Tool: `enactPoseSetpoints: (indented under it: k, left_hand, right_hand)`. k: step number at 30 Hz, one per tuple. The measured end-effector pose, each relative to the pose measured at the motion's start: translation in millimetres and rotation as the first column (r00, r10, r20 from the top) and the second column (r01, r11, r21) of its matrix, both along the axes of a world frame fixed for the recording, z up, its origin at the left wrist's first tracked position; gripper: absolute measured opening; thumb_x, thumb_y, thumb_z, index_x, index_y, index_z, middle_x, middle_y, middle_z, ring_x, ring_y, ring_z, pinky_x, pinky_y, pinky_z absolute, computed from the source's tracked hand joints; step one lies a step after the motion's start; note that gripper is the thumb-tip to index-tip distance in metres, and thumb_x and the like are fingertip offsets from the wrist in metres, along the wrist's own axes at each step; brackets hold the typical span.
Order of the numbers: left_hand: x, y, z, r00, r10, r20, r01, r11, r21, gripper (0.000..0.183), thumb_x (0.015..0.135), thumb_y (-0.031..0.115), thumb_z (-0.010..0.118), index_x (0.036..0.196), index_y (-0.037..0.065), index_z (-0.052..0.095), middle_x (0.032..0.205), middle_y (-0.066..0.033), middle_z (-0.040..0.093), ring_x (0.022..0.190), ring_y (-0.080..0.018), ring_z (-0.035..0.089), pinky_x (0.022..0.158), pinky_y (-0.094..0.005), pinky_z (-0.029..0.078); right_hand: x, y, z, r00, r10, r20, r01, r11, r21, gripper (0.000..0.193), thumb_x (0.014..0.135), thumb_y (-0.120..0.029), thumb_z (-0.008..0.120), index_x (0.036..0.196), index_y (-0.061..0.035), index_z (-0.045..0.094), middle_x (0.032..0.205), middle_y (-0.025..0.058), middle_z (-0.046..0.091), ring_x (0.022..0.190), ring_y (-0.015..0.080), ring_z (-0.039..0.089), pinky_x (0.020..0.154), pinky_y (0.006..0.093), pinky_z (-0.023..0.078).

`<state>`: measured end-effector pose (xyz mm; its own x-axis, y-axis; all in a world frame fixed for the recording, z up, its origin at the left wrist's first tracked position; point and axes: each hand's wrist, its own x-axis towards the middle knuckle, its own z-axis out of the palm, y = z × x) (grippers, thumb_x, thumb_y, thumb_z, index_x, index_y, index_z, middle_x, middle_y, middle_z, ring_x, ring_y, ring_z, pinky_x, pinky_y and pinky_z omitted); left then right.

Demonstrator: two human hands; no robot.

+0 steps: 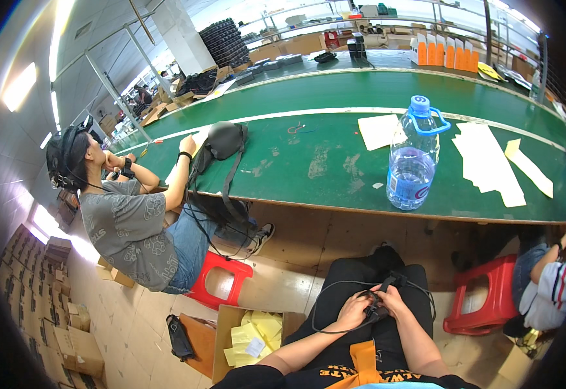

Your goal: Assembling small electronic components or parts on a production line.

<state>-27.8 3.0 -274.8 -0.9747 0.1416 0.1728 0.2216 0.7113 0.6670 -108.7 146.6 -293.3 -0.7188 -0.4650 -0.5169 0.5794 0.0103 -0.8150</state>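
Low over my lap, my left hand and my right hand are both closed on a small black device with a strap and a thin black cable. The device is partly hidden by my fingers, so I cannot tell its exact kind. Its cable loops out to both sides across my black trousers. Beyond my knees, on the green table, stands a large clear water bottle with a blue cap and handle, partly filled.
Pale paper sheets lie right of the bottle. At left a person sits on a red stool beside a black bag. Another red stool and person are at right. An open carton holds yellow paper.
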Motion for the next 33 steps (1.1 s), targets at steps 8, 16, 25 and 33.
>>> enactPoseSetpoints:
  k: [8, 16, 25, 33]
  left_hand:
    - [1, 3, 9, 1.000, 0.011, 0.014, -0.010, 0.999, -0.043, 0.039, 0.065, -0.006, 0.053, 0.103, 0.001, 0.059, 0.114, -0.0137, 0.056, 0.112, -0.0314, 0.047, 0.094, -0.0408, 0.038]
    - [1, 1, -5, 1.000, 0.007, -0.001, -0.007, 0.999, -0.037, 0.038, 0.065, -0.006, 0.054, 0.102, 0.001, 0.059, 0.114, -0.0141, 0.055, 0.111, -0.0321, 0.048, 0.094, -0.0408, 0.039]
    - [0, -1, 0, 0.999, 0.029, 0.042, -0.032, 0.998, 0.053, 0.045, 0.063, -0.008, 0.052, 0.107, 0.000, 0.058, 0.113, -0.0155, 0.056, 0.110, -0.0343, 0.048, 0.094, -0.0409, 0.038]
    - [-3, -2, 2, 0.998, 0.031, 0.049, -0.036, 0.994, 0.105, 0.046, 0.061, -0.007, 0.050, 0.106, -0.001, 0.057, 0.110, -0.0167, 0.056, 0.105, -0.0367, 0.049, 0.092, -0.0416, 0.039]
  right_hand:
    - [0, 1, -5, 1.000, -0.009, -0.008, 0.009, 1.000, 0.010, 0.013, 0.086, -0.003, 0.049, 0.095, -0.0040, 0.059, 0.084, 0.0061, 0.060, 0.076, 0.0149, 0.059, 0.062, 0.0267, 0.048]
    - [1, -2, 17, 0.998, -0.032, 0.059, 0.034, 0.999, -0.032, 0.014, 0.087, -0.008, 0.050, 0.095, -0.0040, 0.061, 0.077, 0.0047, 0.063, 0.067, 0.0107, 0.059, 0.052, 0.0191, 0.041]
    - [-1, 0, 16, 0.999, 0.031, 0.012, -0.032, 0.999, 0.044, 0.012, 0.087, -0.006, 0.053, 0.094, -0.0040, 0.061, 0.087, 0.0048, 0.062, 0.078, 0.0138, 0.059, 0.063, 0.0267, 0.046]
    - [0, 3, -12, 0.991, 0.073, -0.108, -0.074, 0.997, 0.001, 0.012, 0.084, -0.002, 0.051, 0.090, -0.0015, 0.061, 0.078, 0.0046, 0.061, 0.067, 0.0121, 0.057, 0.061, 0.0255, 0.046]
